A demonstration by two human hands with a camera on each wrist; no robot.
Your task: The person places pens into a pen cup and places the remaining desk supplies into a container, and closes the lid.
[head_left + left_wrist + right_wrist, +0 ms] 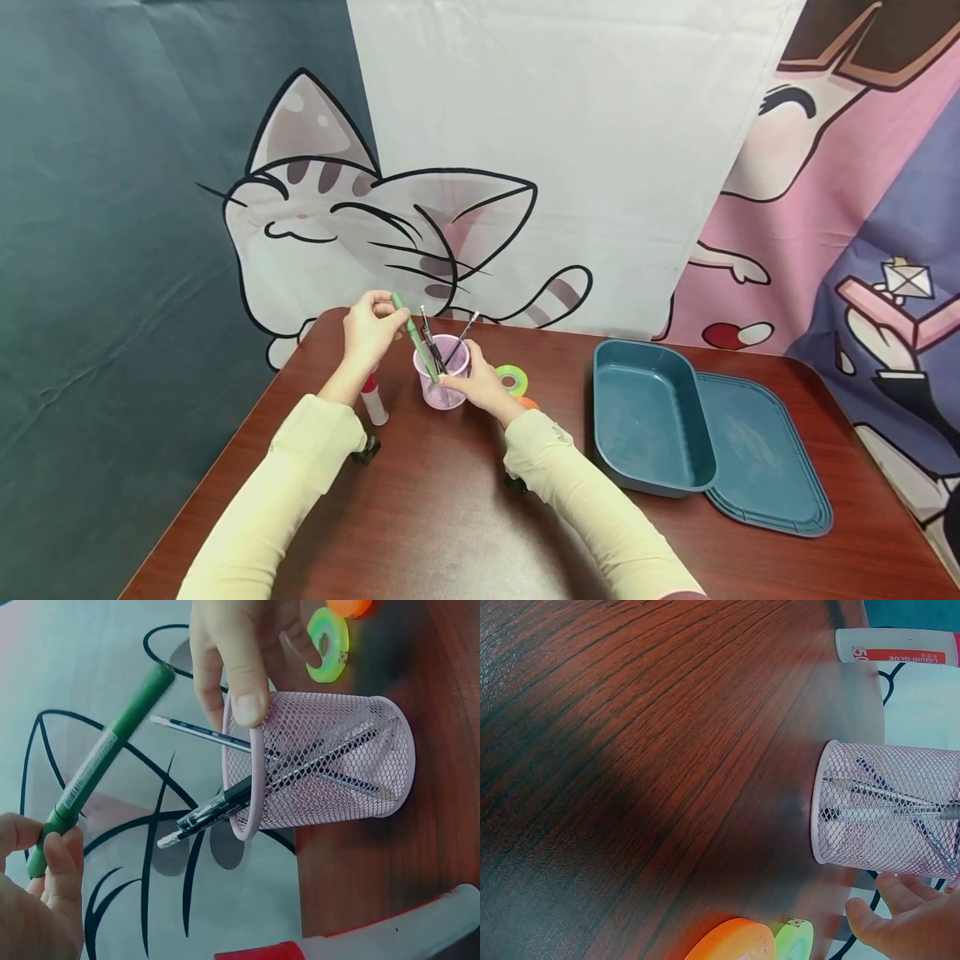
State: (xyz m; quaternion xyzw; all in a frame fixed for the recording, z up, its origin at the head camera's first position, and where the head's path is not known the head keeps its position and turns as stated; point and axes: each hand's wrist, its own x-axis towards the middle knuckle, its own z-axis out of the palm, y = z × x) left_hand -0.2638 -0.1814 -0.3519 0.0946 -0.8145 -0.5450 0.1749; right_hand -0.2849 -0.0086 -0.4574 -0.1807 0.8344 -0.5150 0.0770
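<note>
By the fingers of the left hand, a green marker is pinched near one end, above the mesh cup and apart from it. The cup's rim is clamped by the right hand. If the marker were brought in slanted, the black pen in the cup could be snagged; were the rim grip slackened, the cup could be tipped toward the glue bottle on its left.

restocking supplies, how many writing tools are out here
4 visible: green marker in the left hand; black pen and two pale-tipped pencils in the pink mesh cup, which may hide more.
</note>
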